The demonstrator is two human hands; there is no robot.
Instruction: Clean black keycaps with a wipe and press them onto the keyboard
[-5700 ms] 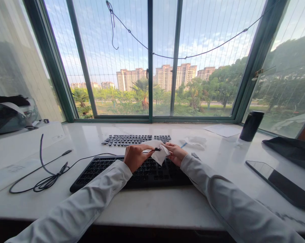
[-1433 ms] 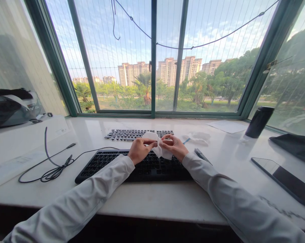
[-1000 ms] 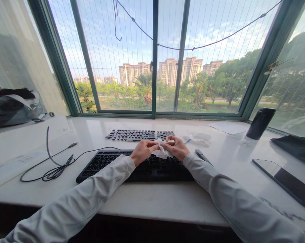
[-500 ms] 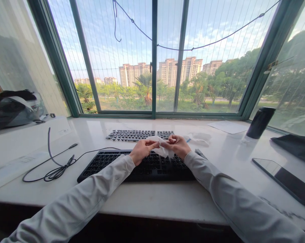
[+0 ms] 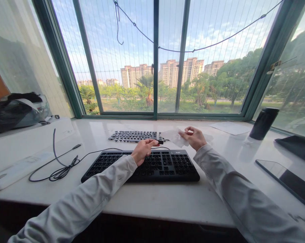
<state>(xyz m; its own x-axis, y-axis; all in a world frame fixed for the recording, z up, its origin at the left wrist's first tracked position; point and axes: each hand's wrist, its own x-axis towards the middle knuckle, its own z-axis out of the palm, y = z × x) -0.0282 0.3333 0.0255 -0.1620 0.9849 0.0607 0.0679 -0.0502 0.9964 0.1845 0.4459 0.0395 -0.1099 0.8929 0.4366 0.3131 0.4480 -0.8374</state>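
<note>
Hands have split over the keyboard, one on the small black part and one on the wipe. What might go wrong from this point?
1. The left hand pinches a small black keycap at its fingertips above the black keyboard; a weak grip may drop it among the keys.
2. The right hand holds the white wipe near the row of loose keycaps; a trailing edge might scatter them.
</note>
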